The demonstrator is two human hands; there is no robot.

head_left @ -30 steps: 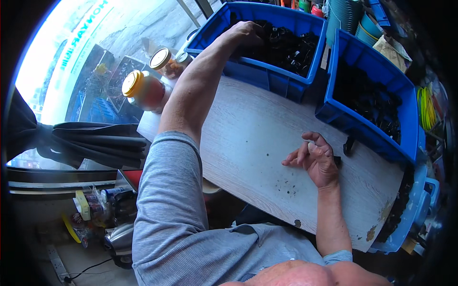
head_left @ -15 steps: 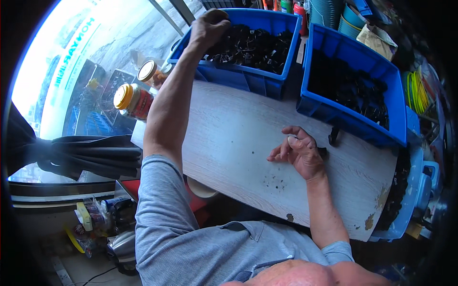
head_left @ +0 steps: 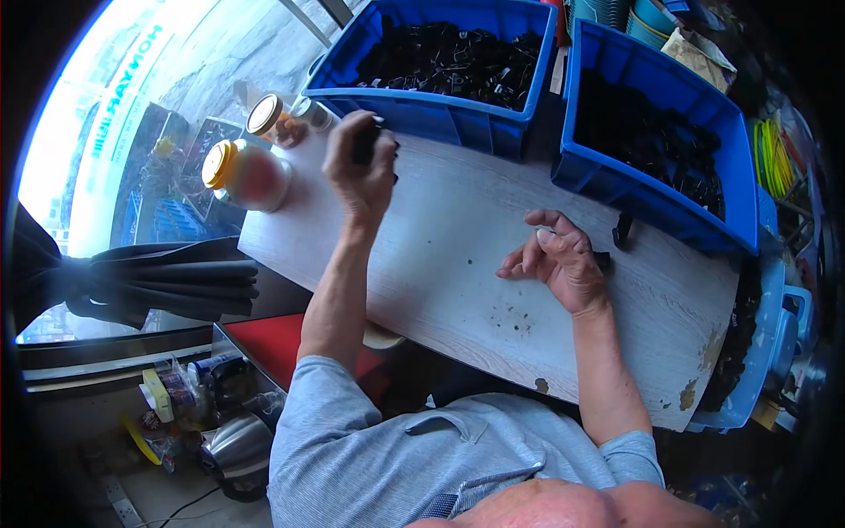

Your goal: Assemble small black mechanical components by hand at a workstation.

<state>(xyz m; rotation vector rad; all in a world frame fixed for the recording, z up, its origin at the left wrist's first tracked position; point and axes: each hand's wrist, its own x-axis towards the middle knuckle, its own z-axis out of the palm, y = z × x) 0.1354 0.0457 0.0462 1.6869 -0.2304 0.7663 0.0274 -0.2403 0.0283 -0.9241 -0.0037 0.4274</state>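
My left hand point(head_left: 363, 172) is raised over the far left of the table, its fingers closed around a small black part point(head_left: 363, 145). The fingers cover much of that part, so its exact kind does not show. Over the table's right half, my right hand point(head_left: 568, 262) has loosely bent, parted fingers, and nothing shows in it. A dark piece point(head_left: 602, 260) peeks out behind its wrist side. Another small black part point(head_left: 622, 231) lies by the right bin. Beyond my left hand is a blue bin point(head_left: 422, 110) heaped with black parts point(head_left: 449, 66).
A second blue bin point(head_left: 642, 195) of black parts stands at the far right. Lidded jars point(head_left: 255, 180) stand at the left edge of the pale table point(head_left: 431, 273). A light blue tub point(head_left: 764, 352) is beyond its right end. Dark crumbs point(head_left: 510, 319) lie near the middle.
My left hand has come back out of the left bin toward me with a black part in it. The right hand has barely moved.
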